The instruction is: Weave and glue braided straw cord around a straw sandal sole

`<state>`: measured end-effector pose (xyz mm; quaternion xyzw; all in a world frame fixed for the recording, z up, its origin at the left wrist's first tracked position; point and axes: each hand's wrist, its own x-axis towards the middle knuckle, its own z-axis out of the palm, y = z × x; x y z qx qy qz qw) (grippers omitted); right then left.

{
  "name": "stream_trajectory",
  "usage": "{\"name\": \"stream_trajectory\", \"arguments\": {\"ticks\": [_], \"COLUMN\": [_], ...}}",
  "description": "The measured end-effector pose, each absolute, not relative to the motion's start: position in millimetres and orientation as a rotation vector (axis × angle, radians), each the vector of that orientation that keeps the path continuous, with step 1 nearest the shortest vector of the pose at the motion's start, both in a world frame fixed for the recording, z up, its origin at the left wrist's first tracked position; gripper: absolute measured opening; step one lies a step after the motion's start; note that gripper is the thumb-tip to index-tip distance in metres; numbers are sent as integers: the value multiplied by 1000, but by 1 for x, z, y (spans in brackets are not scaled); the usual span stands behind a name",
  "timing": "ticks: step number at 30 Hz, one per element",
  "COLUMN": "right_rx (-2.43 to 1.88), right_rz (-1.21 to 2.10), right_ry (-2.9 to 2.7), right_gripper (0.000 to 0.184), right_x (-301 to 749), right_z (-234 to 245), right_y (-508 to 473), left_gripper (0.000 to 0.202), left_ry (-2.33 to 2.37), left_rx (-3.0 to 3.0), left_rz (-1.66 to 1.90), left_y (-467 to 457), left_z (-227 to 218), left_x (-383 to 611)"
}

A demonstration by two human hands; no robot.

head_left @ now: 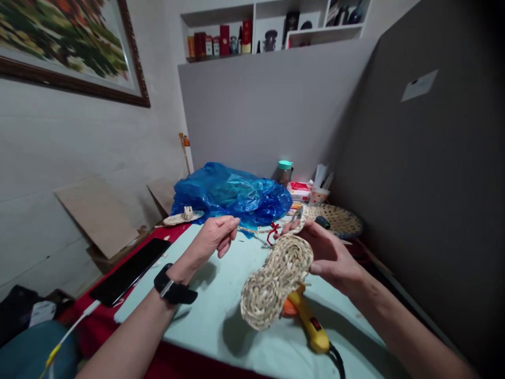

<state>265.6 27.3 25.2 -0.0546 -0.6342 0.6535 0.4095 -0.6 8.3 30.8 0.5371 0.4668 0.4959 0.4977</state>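
A woven straw shoe sole (pixel 276 281), narrow at its waist and built of coiled braid, is held up at its right edge by my right hand (pixel 325 250). The thumb presses near the edge while the fingers go behind it, partly hidden. From the sole's top, a loose straw braid (pixel 303 218) curves up past those fingers. A red tie (pixel 272 231) hangs close by. My left hand (pixel 223 234) is closed in a pinch on a thin length of the straw braid running right from its fingertips. Below the sole lies a yellow glue gun (pixel 311 321), its front partly covered.
A blue plastic bag (pixel 232 189) fills the back of the pale green board (pixel 205 316). Another straw piece (pixel 183 216) lies left of it. At the back right are a woven basket (pixel 341 221), tissue pack (pixel 300 191) and jar (pixel 284 172). A black phone or tablet (pixel 132 271) lies left.
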Motion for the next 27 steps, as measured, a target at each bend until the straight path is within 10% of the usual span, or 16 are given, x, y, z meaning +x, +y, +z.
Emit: {"name": "stream_trajectory", "arguments": {"ticks": [10,27], "right_rx": [-156,-299], "right_rz": [1776,1781], "right_ry": [-1713,-1919], "right_gripper": [55,54], "right_x": [244,230], "right_z": [30,13], "right_y": [60,105], "left_gripper": [18,41], "left_ry": [834,790], "left_rx": [1253,919], "left_rz": [1106,950], "left_y": [35,24], "left_z": [33,12], "left_x": [9,28]}}
